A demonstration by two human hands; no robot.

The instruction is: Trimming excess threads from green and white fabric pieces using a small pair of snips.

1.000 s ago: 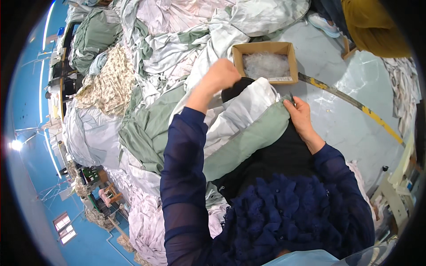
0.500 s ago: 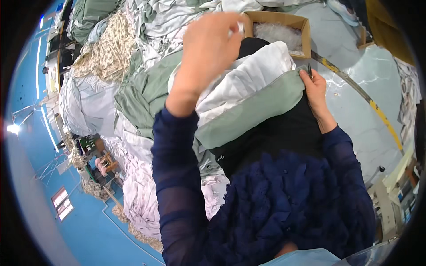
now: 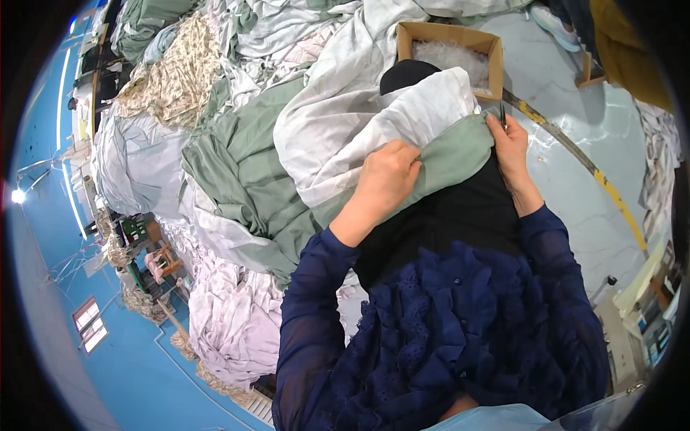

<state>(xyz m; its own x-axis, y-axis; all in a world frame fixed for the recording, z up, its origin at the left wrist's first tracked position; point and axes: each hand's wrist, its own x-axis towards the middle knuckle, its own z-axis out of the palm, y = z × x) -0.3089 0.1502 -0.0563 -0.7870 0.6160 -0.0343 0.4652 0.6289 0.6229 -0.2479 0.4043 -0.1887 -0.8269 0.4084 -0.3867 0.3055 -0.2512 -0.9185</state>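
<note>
A blue wall [image 3: 122, 366] with a pale window [image 3: 90, 325] curves along the far left, a bright lamp [image 3: 18, 195] above it. Next come heaps of fabric: a patterned cloth [image 3: 176, 68], a lilac pile [image 3: 233, 309] below it and a crumpled green cloth [image 3: 244, 161] toward the middle. Farther right, an open cardboard box [image 3: 494, 68] of wispy pale material stands on the grey floor [image 3: 575, 194], where a worn yellow-and-dark strip [image 3: 553, 133] runs; another person's shoe [image 3: 555, 27] shows at the upper right. The white cloth with a green band [image 3: 460, 147] lies over the person's black-clothed lap [image 3: 438, 223], its band edge stretching between the two hands. The left hand [image 3: 388, 178] has its fingers curled in, thumb and forefinger closed on that edge. The right hand [image 3: 510, 147] pinches the band's right end between thumb and fingertips, with a slim dark pointed tool [image 3: 502, 113] jutting up from the same grasp.
</note>
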